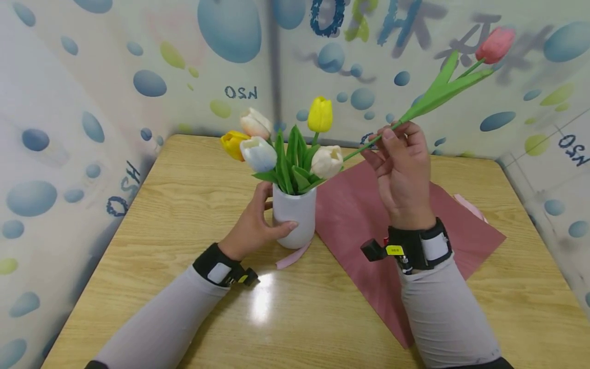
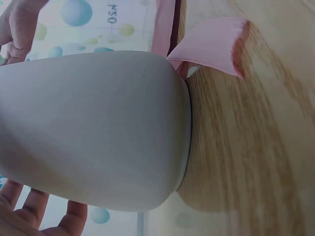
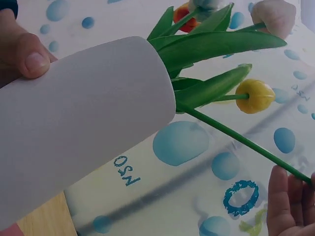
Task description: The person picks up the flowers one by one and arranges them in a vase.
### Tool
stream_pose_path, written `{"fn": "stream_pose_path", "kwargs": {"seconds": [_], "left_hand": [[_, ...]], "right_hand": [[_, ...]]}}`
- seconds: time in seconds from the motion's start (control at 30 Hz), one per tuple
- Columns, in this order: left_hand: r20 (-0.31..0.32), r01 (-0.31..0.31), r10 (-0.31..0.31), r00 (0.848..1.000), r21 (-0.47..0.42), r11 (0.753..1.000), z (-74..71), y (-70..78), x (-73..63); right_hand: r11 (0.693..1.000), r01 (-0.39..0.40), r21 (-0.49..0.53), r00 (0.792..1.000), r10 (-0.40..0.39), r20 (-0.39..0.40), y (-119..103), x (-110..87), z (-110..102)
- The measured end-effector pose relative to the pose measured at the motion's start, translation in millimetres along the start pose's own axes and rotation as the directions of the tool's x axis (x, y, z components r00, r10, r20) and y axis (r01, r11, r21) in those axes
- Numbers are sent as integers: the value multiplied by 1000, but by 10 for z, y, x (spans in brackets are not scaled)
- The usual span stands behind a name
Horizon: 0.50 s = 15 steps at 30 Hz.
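A white vase (image 1: 295,218) stands upright on the table with several artificial tulips in it. My left hand (image 1: 258,223) grips the vase from its left side, thumb across the front. Between thumb and fingers, my right hand (image 1: 403,171) pinches the green stem of a pink tulip (image 1: 495,45), which slants up to the right. In the right wrist view the lower end of that stem (image 3: 236,135) reaches the vase's mouth. Around the rim are a yellow tulip (image 1: 320,114), a cream tulip (image 1: 327,162), a bluish-white tulip (image 1: 259,154) and an orange-yellow tulip (image 1: 234,145).
A dusty-pink wrapping sheet (image 1: 355,246) lies on the wooden table (image 1: 184,205), right of the vase and under my right arm. A pink ribbon (image 1: 293,258) runs out by the vase's base. Patterned walls (image 1: 175,61) rise behind the table's back edge.
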<state>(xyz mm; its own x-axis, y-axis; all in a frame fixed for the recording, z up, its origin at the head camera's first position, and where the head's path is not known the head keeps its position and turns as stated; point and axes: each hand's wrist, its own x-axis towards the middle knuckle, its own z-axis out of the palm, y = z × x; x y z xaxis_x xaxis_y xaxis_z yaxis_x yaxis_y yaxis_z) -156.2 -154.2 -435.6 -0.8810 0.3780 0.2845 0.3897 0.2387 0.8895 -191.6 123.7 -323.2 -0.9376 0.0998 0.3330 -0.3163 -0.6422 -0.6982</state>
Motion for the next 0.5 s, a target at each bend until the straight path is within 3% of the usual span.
{"fn": "stream_pose_path", "kwargs": {"seconds": [0.27, 0.5], "left_hand": [[-2, 0, 0, 1000, -1, 1000, 1, -12, -5], [1, -8, 8, 1000, 4, 1000, 0, -5, -2]], "right_hand": [[981, 52, -188, 996, -37, 83, -41, -35, 181], [924, 84, -373, 985, -20, 174, -9, -66, 293]]}}
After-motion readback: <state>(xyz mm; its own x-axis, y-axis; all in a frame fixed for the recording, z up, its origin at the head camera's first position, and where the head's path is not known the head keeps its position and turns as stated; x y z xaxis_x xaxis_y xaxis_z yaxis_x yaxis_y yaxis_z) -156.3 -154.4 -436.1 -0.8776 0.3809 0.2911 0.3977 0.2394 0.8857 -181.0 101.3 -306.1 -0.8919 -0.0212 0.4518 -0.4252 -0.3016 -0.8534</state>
